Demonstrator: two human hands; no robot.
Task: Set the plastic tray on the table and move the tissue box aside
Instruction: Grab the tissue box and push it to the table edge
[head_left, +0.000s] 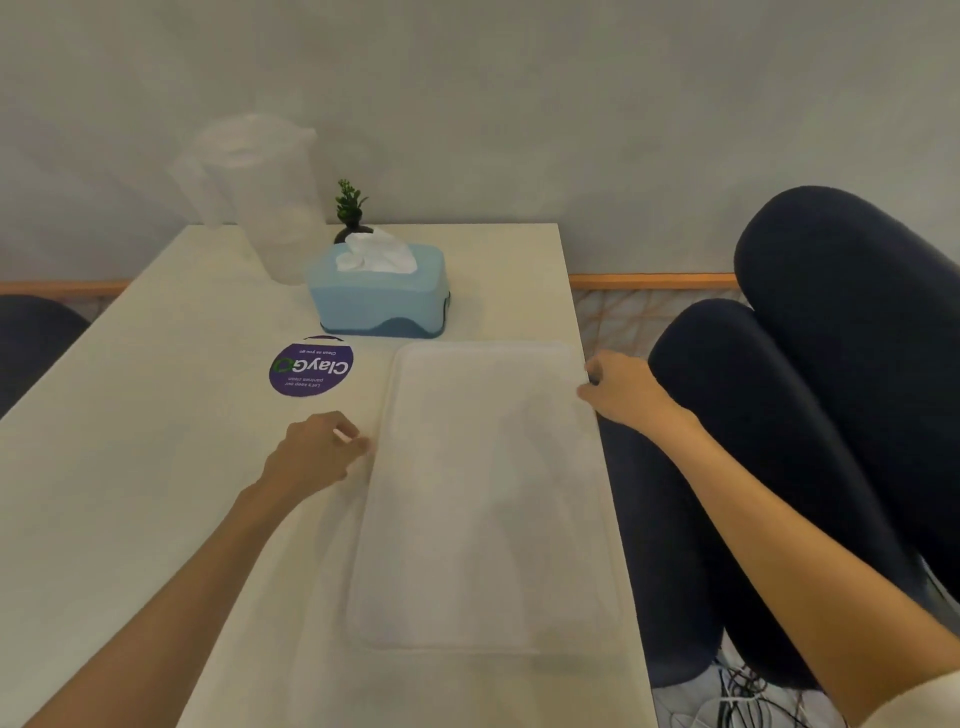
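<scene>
The tray lies flat on the worktop, along its right edge. The left hand rests at the tray's left rim, fingers loosely curled; whether they pinch the rim cannot be told. The right hand is at the tray's far right edge, fingers curled at the rim; its grip is likewise unclear. The tissue box stands just beyond the tray's far end. A round sticker lies left of the tray. A jug and small plant stand behind the box.

Table: tray, tissue box, perhaps jug
</scene>
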